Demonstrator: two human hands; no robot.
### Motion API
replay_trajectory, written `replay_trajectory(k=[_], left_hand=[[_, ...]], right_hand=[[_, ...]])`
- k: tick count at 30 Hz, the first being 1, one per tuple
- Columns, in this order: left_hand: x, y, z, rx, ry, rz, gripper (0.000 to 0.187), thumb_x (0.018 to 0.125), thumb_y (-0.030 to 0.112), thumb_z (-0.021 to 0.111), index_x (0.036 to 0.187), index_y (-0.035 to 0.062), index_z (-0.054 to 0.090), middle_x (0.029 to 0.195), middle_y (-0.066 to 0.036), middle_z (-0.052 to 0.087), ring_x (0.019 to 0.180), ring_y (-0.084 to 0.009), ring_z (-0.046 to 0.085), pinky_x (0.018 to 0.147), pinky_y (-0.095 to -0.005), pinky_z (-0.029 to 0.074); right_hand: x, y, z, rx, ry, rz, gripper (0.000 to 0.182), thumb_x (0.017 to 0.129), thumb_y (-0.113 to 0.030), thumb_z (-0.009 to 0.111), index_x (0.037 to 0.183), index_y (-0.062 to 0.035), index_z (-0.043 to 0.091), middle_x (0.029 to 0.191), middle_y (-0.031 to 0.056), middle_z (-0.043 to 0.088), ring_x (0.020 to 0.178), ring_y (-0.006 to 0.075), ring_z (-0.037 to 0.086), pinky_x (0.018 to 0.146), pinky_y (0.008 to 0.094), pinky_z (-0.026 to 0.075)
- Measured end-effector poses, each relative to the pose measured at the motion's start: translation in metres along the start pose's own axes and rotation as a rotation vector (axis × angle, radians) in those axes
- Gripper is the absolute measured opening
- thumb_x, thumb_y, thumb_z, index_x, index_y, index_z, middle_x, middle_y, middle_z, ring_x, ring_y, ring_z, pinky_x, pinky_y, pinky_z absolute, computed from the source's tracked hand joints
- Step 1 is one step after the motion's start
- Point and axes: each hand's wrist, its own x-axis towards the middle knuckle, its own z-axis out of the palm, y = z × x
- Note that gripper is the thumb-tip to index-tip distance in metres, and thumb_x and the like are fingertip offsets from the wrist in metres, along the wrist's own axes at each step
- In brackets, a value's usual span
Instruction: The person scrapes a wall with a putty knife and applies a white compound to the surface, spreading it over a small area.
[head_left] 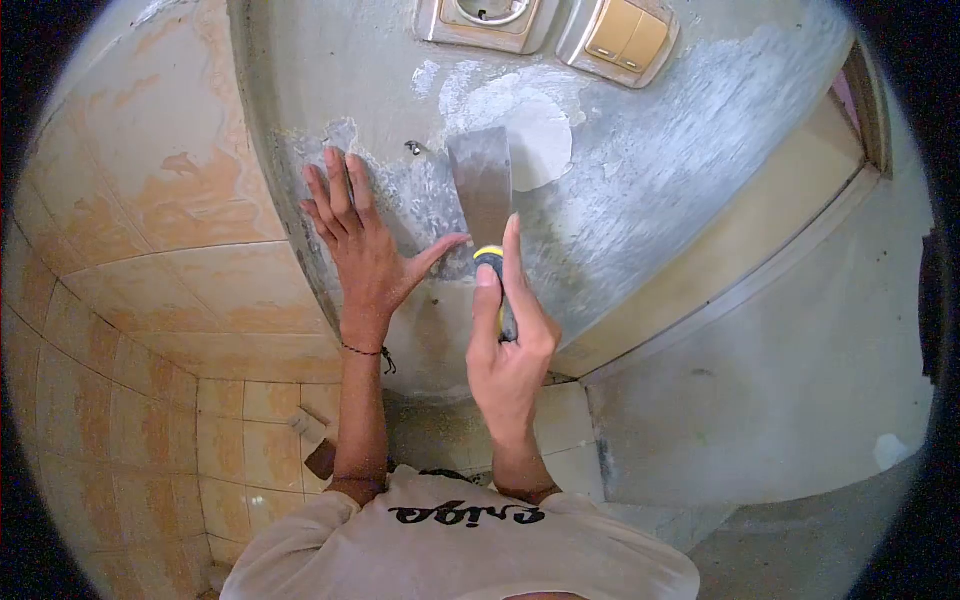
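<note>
My right hand [512, 350] is wrapped round the dark and yellow handle of a putty knife [483, 185], its index finger stretched along the handle toward the blade. The wide metal blade points up the wall and overlaps the left edge of a smooth white patch [541, 140]. To the left, my left hand [362, 235] lies flat against the grey wall [420, 270] with its fingers spread, and its thumb reaches toward the base of the blade. Rough, scraped grey and whitish areas surround both hands. A dark cord circles my left wrist.
Above the blade are a wall socket [490, 20] and a double light switch [625, 38]. A small metal hook [414, 148] sticks out between my hands. Orange-patterned tiles [170, 180] cover the left side. A tool with a wooden-looking part [320, 458] lies on the tiled floor.
</note>
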Motion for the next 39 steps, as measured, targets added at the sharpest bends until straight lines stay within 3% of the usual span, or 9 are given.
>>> replay_trajectory(k=[1, 8, 10, 14, 17, 19, 26, 28, 39], left_hand=[[0.0, 0.0, 0.0, -0.001, -0.002, -0.002, 0.141, 0.063, 0.075, 0.08, 0.16, -0.0005, 0.01, 0.168, -0.022, 0.009, 0.155, -0.0436, 0.001, 0.122, -0.06, 0.0], [0.0, 0.001, -0.001, 0.005, 0.003, 0.0, 0.14, 0.063, 0.075, 0.079, 0.16, -0.0009, 0.011, 0.168, -0.022, 0.009, 0.155, -0.0437, 0.001, 0.122, -0.0596, 0.0], [0.0, 0.0, -0.001, 0.0, -0.001, -0.001, 0.14, 0.064, 0.075, 0.079, 0.16, -0.0007, 0.01, 0.168, -0.022, 0.009, 0.155, -0.0437, 0.001, 0.122, -0.0597, 0.0], [0.0, -0.001, 0.0, -0.003, -0.007, -0.002, 0.14, 0.064, 0.076, 0.078, 0.16, -0.0003, 0.009, 0.168, -0.022, 0.008, 0.155, -0.0435, 0.0, 0.122, -0.0602, 0.0], [0.001, 0.001, -0.001, -0.009, 0.004, 0.001, 0.14, 0.064, 0.076, 0.078, 0.16, -0.0003, 0.009, 0.168, -0.022, 0.009, 0.155, -0.0432, 0.0, 0.122, -0.0603, 0.0], [0.0, 0.002, -0.001, -0.012, -0.004, -0.007, 0.14, 0.065, 0.076, 0.078, 0.16, -0.0003, 0.009, 0.168, -0.022, 0.009, 0.155, -0.0432, 0.0, 0.122, -0.0604, 0.0], [0.0, 0.001, -0.002, 0.003, -0.013, -0.007, 0.138, 0.066, 0.075, 0.078, 0.16, -0.0004, 0.01, 0.167, -0.021, 0.01, 0.155, -0.0432, 0.002, 0.123, -0.0604, 0.001], [0.0, 0.001, -0.002, 0.003, -0.01, -0.003, 0.137, 0.066, 0.075, 0.078, 0.16, -0.0005, 0.011, 0.167, -0.022, 0.01, 0.155, -0.0433, 0.002, 0.123, -0.0602, 0.001], [-0.001, 0.002, -0.001, -0.003, 0.006, -0.009, 0.136, 0.067, 0.073, 0.078, 0.159, -0.0018, 0.013, 0.167, -0.023, 0.012, 0.155, -0.044, 0.003, 0.123, -0.0596, 0.002]], right_hand=[[0.001, 0.0, 0.0, -0.014, -0.001, -0.082, 0.045, 0.099, -0.002, 0.058, 0.144, 0.005, 0.052, 0.125, 0.0272, 0.067, 0.101, 0.0314, 0.073, 0.081, 0.0363, 0.055], [0.0, -0.002, -0.001, -0.08, -0.006, -0.051, 0.047, 0.099, -0.001, 0.058, 0.145, 0.0043, 0.051, 0.126, 0.0282, 0.066, 0.103, 0.0328, 0.073, 0.081, 0.0368, 0.055], [0.003, 0.006, 0.001, -0.036, 0.062, -0.108, 0.047, 0.098, 0.0, 0.058, 0.144, 0.0044, 0.051, 0.117, 0.0267, 0.07, 0.096, 0.0322, 0.073, 0.078, 0.0371, 0.055], [0.001, -0.003, -0.001, -0.073, -0.011, -0.091, 0.046, 0.098, 0.001, 0.059, 0.144, 0.0044, 0.052, 0.114, 0.0258, 0.07, 0.096, 0.0315, 0.073, 0.078, 0.0369, 0.055], [0.001, 0.004, 0.002, -0.007, 0.04, -0.103, 0.045, 0.098, 0.0, 0.059, 0.143, 0.0049, 0.053, 0.117, 0.0258, 0.07, 0.098, 0.0316, 0.073, 0.078, 0.0368, 0.055], [-0.002, 0.003, 0.003, -0.035, 0.033, -0.028, 0.044, 0.099, 0.0, 0.058, 0.142, 0.0059, 0.053, 0.131, 0.0258, 0.064, 0.107, 0.0321, 0.072, 0.082, 0.0365, 0.055], [-0.006, 0.008, -0.005, -0.003, 0.014, -0.077, 0.043, 0.099, -0.001, 0.058, 0.141, 0.0068, 0.053, 0.137, 0.0243, 0.061, 0.114, 0.0329, 0.069, 0.087, 0.0364, 0.055], [-0.009, 0.002, -0.013, 0.04, -0.069, 0.114, 0.043, 0.099, -0.001, 0.058, 0.141, 0.0072, 0.053, 0.138, 0.0244, 0.06, 0.115, 0.0316, 0.069, 0.087, 0.0359, 0.055], [-0.012, 0.006, -0.011, 0.123, -0.051, 0.251, 0.041, 0.101, -0.004, 0.057, 0.14, 0.0075, 0.054, 0.135, 0.0253, 0.062, 0.118, 0.0279, 0.067, 0.092, 0.0359, 0.052]])
